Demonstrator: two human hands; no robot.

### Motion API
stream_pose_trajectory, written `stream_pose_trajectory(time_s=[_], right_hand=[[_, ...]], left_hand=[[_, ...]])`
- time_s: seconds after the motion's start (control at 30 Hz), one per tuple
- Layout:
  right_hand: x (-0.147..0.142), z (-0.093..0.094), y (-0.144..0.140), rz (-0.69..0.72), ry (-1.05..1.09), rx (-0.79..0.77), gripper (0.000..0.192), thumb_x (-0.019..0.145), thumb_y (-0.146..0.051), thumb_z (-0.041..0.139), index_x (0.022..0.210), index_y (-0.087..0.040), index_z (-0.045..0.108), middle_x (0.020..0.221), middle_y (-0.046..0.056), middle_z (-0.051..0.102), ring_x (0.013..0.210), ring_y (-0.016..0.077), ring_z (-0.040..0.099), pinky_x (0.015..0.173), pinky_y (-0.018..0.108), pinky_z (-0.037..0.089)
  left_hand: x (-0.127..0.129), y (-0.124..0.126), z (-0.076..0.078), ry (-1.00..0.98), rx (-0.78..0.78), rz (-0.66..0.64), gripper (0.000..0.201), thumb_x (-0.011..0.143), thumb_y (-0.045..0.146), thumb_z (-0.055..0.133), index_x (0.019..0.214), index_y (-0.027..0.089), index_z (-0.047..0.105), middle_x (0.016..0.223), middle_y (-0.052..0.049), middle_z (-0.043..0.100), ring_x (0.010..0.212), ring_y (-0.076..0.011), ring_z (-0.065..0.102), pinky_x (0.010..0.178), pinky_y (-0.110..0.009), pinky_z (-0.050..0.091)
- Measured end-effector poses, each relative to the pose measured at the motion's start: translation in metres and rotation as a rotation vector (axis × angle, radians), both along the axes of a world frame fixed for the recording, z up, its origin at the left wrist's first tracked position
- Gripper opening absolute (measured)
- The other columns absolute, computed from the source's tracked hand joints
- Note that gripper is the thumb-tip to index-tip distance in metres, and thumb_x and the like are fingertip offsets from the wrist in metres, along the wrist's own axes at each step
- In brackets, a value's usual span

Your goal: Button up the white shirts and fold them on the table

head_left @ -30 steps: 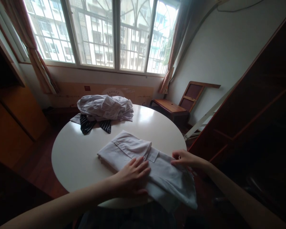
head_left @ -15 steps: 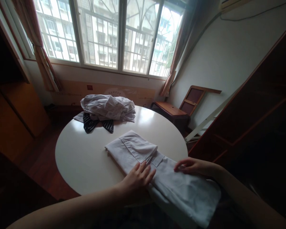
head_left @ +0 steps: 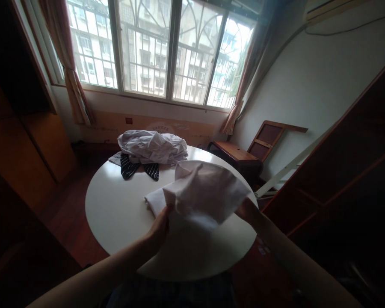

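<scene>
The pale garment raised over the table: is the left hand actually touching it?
Touching. The head view shows it: the left hand has its thumb against the lower left edge of the pale garment, with no gap between.

Pretty sure you're in a home: tied-back curtain at your 11 o'clock, barred window at 12 looking onto an apartment block, wooden seat at 1.

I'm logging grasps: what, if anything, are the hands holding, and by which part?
The pale garment, by its raised part: left hand at the left edge, right hand at the right; exact grip partly hidden.
</scene>
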State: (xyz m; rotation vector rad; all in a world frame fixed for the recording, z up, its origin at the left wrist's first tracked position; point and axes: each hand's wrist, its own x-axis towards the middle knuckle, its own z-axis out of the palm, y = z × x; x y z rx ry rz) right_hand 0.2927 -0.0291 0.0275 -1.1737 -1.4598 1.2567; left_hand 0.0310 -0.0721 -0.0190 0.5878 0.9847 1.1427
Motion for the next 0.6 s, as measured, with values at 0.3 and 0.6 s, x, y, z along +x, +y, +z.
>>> stream_pose_trajectory(time_s=[0.3,0.6], right_hand=[[-0.025,-0.021,0.026,0.163,-0.066,-0.025,0.044,0.065,-0.042,0.071,0.101,-0.019,0.064,0.107,0.007,0.065,0.103,0.0267,0.055,0.092,0.041,0.039],[-0.028,-0.020,0.026,0.326,0.165,-0.144,0.061,0.061,-0.031,0.075,0.117,-0.021,0.053,0.116,0.007,0.061,0.107,0.0237,0.055,0.094,0.038,0.040]], left_hand=[[0.003,-0.016,0.004,-0.026,0.083,-0.038,0.037,0.059,0.019,0.063,0.096,0.015,0.062,0.077,-0.005,0.067,0.077,-0.0190,0.062,0.066,-0.024,0.047],[0.001,-0.021,0.006,-0.062,0.108,-0.071,0.047,0.066,0.021,0.061,0.112,0.019,0.054,0.089,-0.005,0.067,0.082,-0.0198,0.063,0.064,-0.024,0.048]])
